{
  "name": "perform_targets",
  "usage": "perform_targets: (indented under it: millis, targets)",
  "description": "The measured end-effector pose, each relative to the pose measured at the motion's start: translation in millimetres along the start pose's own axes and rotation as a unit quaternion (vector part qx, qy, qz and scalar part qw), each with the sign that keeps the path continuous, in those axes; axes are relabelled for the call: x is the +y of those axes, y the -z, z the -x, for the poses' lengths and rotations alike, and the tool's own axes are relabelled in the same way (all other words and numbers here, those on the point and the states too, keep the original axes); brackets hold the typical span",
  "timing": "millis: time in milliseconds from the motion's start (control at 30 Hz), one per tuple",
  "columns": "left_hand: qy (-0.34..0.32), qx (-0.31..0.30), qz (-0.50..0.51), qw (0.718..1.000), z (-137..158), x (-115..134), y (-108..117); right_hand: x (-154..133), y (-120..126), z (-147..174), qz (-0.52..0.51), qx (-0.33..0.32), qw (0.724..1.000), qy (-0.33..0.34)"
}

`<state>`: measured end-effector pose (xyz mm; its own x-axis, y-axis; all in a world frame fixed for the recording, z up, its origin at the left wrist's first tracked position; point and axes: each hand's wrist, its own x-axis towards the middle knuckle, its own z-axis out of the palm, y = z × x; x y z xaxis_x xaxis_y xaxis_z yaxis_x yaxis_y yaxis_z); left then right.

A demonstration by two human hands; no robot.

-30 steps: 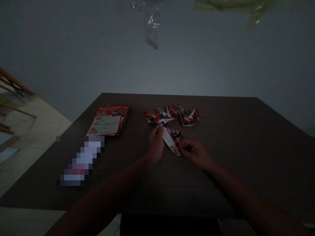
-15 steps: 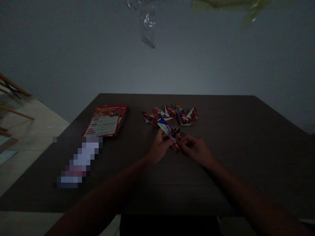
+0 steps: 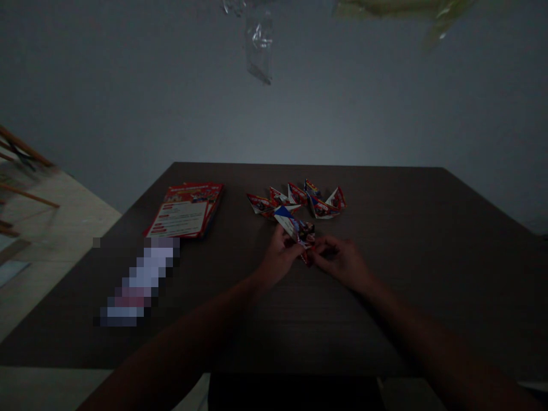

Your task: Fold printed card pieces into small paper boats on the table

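Between my hands, over the middle of the table, is a partly folded paper sheet (image 3: 305, 230) printed in red, white and blue. My left hand (image 3: 280, 251) is closed on its left side, the thumb pressing on top. My right hand (image 3: 338, 257) pinches the lower right edge, its fingertips close to the left thumb. Just beyond the hands stand several folded paper boats (image 3: 324, 208), red and white with some blue. The held paper partly covers the nearest of them. Dim light hides the finer folds.
A stack of red and white printed leaflets (image 3: 182, 211) lies on the left of the dark table (image 3: 411, 240). A blurred-out long item (image 3: 141, 279) lies nearer to me. Behind is a pale wall (image 3: 363, 103) with a clear plastic bag (image 3: 259, 48) hanging on it.
My right fingers have shifted slightly at the paper's lower edge, and less of its red tip shows. My left hand keeps its hold. The boats and leaflets stay put.
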<state>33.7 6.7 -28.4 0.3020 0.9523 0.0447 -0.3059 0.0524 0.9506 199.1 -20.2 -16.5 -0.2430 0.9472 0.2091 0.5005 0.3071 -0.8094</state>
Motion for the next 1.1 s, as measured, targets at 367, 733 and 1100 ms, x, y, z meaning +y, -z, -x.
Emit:
perform_targets:
  millis: [367,733,1100]
  targets:
    - [-0.004,-0.004,0.016,1.0,0.7,-1.2,-1.5,2.8,-0.5,1.1,0.005,0.013,1.0,0.008]
    - [-0.006,-0.018,0.017,1.0,4.0,6.3,-5.3,4.6,-2.7,0.0,0.0,0.034,0.999,-0.003]
    - [0.064,-0.053,0.114,0.99,4.4,7.0,-1.1,1.2,-0.4,-0.5,-0.134,0.002,0.987,-0.084]
